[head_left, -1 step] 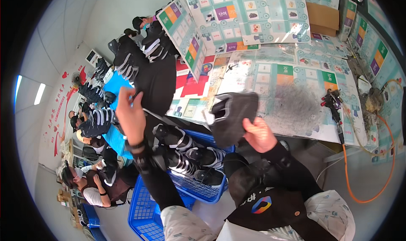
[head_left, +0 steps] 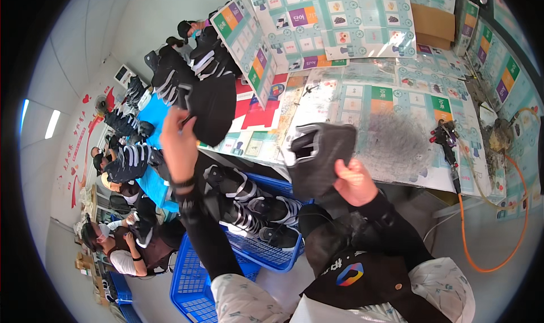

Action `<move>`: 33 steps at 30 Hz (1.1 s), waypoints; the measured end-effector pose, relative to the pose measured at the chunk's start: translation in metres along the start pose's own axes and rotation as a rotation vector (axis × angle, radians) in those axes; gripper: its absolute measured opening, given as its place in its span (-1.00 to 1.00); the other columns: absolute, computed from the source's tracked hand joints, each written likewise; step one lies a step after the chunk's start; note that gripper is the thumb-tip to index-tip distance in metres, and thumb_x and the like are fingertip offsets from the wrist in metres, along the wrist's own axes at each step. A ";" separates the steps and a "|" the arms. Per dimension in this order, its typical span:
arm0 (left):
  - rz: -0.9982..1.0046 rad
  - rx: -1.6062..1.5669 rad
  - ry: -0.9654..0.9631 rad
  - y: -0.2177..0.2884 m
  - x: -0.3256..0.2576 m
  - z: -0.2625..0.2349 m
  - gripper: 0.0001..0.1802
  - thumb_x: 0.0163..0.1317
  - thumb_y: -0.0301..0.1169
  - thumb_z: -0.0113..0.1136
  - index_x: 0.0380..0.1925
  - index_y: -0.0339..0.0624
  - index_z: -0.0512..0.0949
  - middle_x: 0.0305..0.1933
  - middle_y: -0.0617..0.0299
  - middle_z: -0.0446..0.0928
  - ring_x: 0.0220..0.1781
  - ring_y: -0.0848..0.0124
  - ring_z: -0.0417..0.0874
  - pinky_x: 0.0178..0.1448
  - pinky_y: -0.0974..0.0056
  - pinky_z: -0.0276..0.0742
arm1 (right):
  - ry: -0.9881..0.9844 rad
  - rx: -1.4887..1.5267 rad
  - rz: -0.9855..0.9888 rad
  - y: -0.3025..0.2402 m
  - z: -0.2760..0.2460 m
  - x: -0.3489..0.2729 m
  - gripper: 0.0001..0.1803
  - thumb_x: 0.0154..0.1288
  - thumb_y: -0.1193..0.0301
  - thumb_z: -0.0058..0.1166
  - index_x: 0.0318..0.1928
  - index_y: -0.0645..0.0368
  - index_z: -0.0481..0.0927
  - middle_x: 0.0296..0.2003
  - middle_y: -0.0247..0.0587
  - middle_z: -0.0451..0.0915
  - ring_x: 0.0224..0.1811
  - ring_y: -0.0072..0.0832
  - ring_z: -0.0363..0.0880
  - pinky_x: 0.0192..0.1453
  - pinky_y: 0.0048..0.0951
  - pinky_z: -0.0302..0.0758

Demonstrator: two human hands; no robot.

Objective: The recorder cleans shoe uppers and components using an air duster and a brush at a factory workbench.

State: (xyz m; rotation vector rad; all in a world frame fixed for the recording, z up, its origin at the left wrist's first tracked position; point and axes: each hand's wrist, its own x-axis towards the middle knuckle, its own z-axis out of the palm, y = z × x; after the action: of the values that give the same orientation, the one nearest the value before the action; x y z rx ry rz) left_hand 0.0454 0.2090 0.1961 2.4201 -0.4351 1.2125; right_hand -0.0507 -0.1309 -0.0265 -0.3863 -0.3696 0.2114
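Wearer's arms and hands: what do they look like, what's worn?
Left hand and right hand ungloved. Black sleeves on both forearms; white sleeves with small bluish motifs above. Dark band at left wrist.

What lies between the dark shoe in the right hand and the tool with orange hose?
Between the shoe and the tool, the head view shows a grey smudged patch on the table.

One spray gun (head_left: 447,141), one orange hose (head_left: 480,270)

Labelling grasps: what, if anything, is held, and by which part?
Right hand: black shoe part, by its lower-right edge. Left hand: cannot tell whether it grips anything.
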 end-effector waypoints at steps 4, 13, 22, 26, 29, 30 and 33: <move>0.153 0.124 -0.114 -0.071 -0.010 0.109 -0.82 0.20 -0.62 0.32 -0.25 -0.23 0.52 -0.30 0.01 0.61 -0.12 -0.05 0.62 -0.07 0.01 0.50 | -0.003 -0.049 -0.106 -0.030 0.028 -0.025 -0.64 0.67 0.31 -0.02 0.33 0.13 0.52 0.30 -0.24 0.61 0.37 -0.29 0.57 0.50 -0.12 0.45; 0.033 -0.242 -0.130 -0.007 -0.109 0.134 -0.22 0.31 -0.60 0.30 0.51 -0.30 0.24 0.61 -0.12 0.18 0.62 -0.07 0.23 0.64 -0.04 0.19 | 0.092 0.087 -0.091 -0.038 0.078 -0.033 -0.73 0.69 0.45 -0.10 0.24 0.18 0.54 0.30 -0.11 0.58 0.33 -0.26 0.60 0.46 -0.09 0.50; -0.024 -0.121 0.033 0.142 -0.238 0.001 -0.44 0.26 -0.58 0.36 0.30 -0.17 0.59 0.48 -0.31 0.37 0.42 -0.29 0.50 0.38 -0.12 0.58 | 0.173 0.115 0.365 0.038 0.103 -0.022 -0.69 0.62 0.39 0.09 0.25 0.23 0.58 0.15 -0.20 0.69 0.15 -0.39 0.73 0.25 -0.33 0.70; -0.398 -0.148 -0.112 0.120 -0.275 0.010 -0.61 0.39 -0.62 0.11 0.18 -0.29 0.65 0.29 -0.09 0.60 0.27 0.00 0.66 0.38 0.11 0.51 | 0.012 -0.576 0.749 0.034 0.047 -0.023 -0.71 0.53 0.24 0.25 0.00 0.23 0.73 -0.13 -0.18 0.78 0.05 -0.44 0.75 0.10 -0.40 0.69; -0.588 -0.297 -0.191 0.095 -0.331 0.032 -0.64 0.36 -0.57 0.14 0.14 -0.31 0.66 0.18 -0.10 0.65 0.18 -0.02 0.70 0.30 0.12 0.56 | -0.101 -1.696 0.162 0.024 0.014 -0.038 -0.66 0.38 0.18 0.39 -0.01 0.13 0.72 -0.22 -0.18 0.71 -0.07 -0.32 0.73 0.06 -0.38 0.64; -0.608 -0.332 -0.253 0.097 -0.338 0.038 -0.66 0.36 -0.56 0.17 0.11 -0.33 0.65 0.12 -0.09 0.67 0.14 0.01 0.71 0.28 0.15 0.57 | -0.216 -1.765 -0.152 0.028 -0.012 -0.035 -0.60 0.27 0.20 0.46 0.02 0.12 0.71 -0.15 -0.19 0.66 -0.06 -0.20 0.67 0.07 -0.33 0.60; -0.653 -0.404 -0.370 0.090 -0.368 0.055 -0.66 0.35 -0.52 0.28 0.12 -0.32 0.64 0.10 -0.09 0.67 0.13 0.03 0.73 0.27 0.16 0.57 | -0.194 -1.384 0.235 0.053 -0.063 -0.046 -0.65 0.30 0.28 0.44 0.02 0.18 0.73 -0.08 -0.23 0.67 -0.01 -0.26 0.67 0.07 -0.34 0.58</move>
State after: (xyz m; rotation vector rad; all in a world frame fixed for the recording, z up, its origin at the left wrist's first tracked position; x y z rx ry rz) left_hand -0.1689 0.1399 -0.1138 2.1562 0.0295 0.3600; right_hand -0.0753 -0.1160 -0.1167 -1.7872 -0.6298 0.1961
